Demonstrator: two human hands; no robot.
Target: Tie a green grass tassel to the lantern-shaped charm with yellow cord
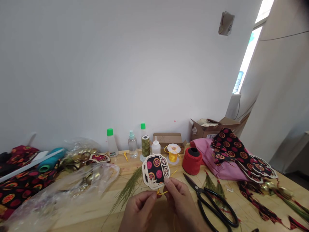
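Observation:
A pendant with a pale cut-out wooden frame and dark patterned fabric [156, 170] is held up in front of me. My right hand [183, 204] is closed on its lower right edge, thumb on the front. At the bottom edge, a yellow cord [162, 193] hangs in a small loop. My left hand [140, 211] is closed there, thumb and forefinger pinching the cord just under the frame. Behind and left of the pendant lies a green tassel [129, 186]. Black-handled scissors [211, 203] lie open-bladed to the right of my right hand.
A yellow cord spool [173, 156], a red thread cone [192, 161], an olive thread spool [145, 146] and several bottles stand at the back. Plastic bags [60, 190] with brass bells lie left. Patterned fabric [229, 148], pink cloth [214, 166] and a cardboard box [207, 130] are right.

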